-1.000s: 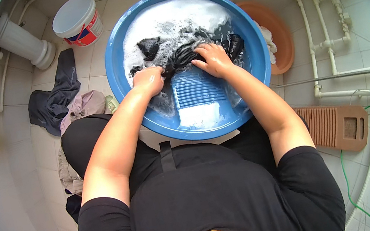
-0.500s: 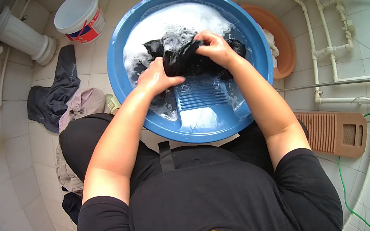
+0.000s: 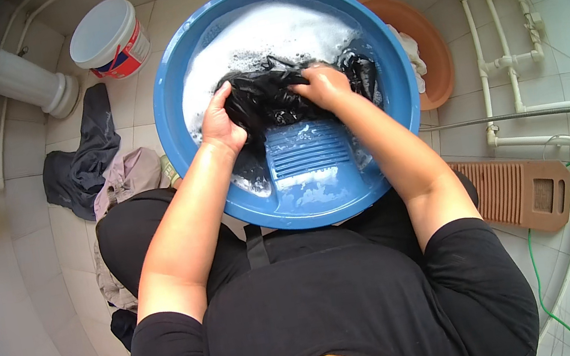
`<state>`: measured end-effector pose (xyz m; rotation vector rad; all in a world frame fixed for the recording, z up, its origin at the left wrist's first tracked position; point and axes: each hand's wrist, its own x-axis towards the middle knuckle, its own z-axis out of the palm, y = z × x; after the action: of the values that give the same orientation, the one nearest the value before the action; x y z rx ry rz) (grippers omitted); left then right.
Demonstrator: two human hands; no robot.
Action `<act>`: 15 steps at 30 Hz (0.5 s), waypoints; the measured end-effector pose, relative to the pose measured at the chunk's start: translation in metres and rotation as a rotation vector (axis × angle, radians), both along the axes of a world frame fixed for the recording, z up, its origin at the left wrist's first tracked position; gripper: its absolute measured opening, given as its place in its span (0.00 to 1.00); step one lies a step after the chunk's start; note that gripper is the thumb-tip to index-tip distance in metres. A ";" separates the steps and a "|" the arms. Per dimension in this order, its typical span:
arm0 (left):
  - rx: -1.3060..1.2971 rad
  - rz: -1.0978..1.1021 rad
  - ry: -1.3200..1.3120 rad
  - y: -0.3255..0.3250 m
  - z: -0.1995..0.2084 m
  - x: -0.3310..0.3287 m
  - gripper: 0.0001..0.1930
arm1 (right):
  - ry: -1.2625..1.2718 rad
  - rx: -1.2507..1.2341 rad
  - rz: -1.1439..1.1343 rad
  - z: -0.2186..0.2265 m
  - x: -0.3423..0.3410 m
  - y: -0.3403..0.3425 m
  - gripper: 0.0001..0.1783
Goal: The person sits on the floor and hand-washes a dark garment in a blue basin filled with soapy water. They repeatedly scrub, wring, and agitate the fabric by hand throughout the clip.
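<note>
A wet black garment (image 3: 271, 96) lies bunched in a round blue washtub (image 3: 176, 144), between white suds (image 3: 274, 27) and the ribbed washboard (image 3: 307, 151) moulded into the tub's near side. My left hand (image 3: 220, 122) grips the garment's left end, thumb toward the cloth. On its right part, my right hand (image 3: 324, 85) is closed over the fabric with fingers bent into it. More dark cloth (image 3: 361, 77) sits in the water to the right of that hand. Which kind of garment it is, I cannot tell.
An orange basin (image 3: 436, 60) with white cloth stands right of the tub. A brown washboard (image 3: 516, 192) lies by white pipes (image 3: 483, 67) and a green hose (image 3: 538, 278). At left are a white bucket (image 3: 108, 37), dark trousers-like cloth (image 3: 81, 168) and a pinkish garment (image 3: 126, 177).
My left hand has moved left and turned more upright, and the black garment is spread wider between my hands. My right hand has come slightly lower. The whole view has shifted a little.
</note>
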<state>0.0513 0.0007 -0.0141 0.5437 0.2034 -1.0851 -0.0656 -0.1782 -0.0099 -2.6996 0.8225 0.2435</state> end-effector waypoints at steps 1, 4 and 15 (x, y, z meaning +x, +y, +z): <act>0.032 -0.003 0.002 -0.005 0.003 -0.006 0.13 | -0.347 -0.079 0.086 -0.017 -0.005 0.003 0.17; 0.081 -0.022 0.021 -0.014 -0.011 -0.006 0.12 | -0.863 0.248 0.184 0.029 0.000 0.051 0.10; 0.303 -0.098 -0.060 -0.025 0.013 -0.041 0.12 | -0.912 0.173 -0.257 0.009 0.024 0.074 0.18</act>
<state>0.0099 -0.0243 -0.0009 0.8640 0.2937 -1.1391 -0.0413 -0.1043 -0.0004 -2.1325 0.7666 -0.8612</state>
